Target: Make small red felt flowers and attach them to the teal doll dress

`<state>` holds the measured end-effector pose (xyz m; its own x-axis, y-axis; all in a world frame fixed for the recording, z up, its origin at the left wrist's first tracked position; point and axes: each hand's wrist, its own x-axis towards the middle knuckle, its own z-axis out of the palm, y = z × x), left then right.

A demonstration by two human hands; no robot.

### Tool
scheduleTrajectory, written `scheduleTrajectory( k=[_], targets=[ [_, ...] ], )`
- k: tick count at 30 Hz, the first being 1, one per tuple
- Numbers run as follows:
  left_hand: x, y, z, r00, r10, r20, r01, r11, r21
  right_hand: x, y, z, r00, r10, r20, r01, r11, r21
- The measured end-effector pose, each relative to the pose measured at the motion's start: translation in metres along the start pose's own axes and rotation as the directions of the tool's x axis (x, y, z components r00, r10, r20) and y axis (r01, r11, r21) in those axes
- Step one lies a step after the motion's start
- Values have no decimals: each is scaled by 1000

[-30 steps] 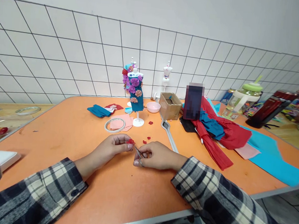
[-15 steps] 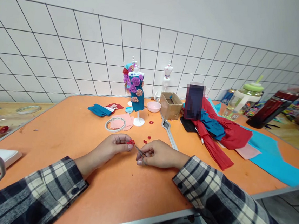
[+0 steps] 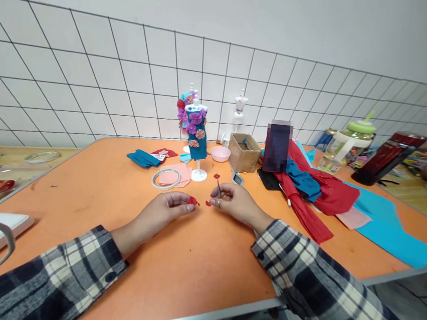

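Between the thumb and fingers of my left hand [image 3: 169, 207] is a small crumpled red piece [image 3: 192, 200]. My right hand [image 3: 234, 201], a little to the right, is closed on small scissors [image 3: 218, 190], whose blades point up and away from me. Small red scraps [image 3: 208, 204] lie on the orange table between my hands, and another red scrap [image 3: 217, 176] is beyond the scissor tips. Behind my hands stands a mini dress form [image 3: 198, 133] in a teal dress with purple and peach rosettes. A tape roll [image 3: 166, 179] rests on pink paper squares [image 3: 184, 173].
At the back are a pink bowl [image 3: 220, 154], a cardboard box [image 3: 244, 153] and a bare dress form [image 3: 239, 112]. To the right are a phone [image 3: 277, 146], red paper [image 3: 339, 189], blue paper [image 3: 398, 235], a green-lidded bottle [image 3: 347, 145], a dark red flask [image 3: 389, 158] and another person's hand.
My right hand has moved away from me and to the right with the scissors, whose tips now point away from the red piece. My left hand has shifted slightly right. The other person's hand has left the flask.
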<state>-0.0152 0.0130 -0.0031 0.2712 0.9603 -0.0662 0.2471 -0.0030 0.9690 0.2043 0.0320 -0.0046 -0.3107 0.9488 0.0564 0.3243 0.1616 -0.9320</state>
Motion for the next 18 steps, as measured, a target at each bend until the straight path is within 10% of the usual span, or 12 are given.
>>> scheduleTrajectory(
  k=[18],
  targets=[
    [-5,-5,13,993,104,52,-112,974,196,-4,6,25,989,-135,-59,135,991,5]
  ],
)
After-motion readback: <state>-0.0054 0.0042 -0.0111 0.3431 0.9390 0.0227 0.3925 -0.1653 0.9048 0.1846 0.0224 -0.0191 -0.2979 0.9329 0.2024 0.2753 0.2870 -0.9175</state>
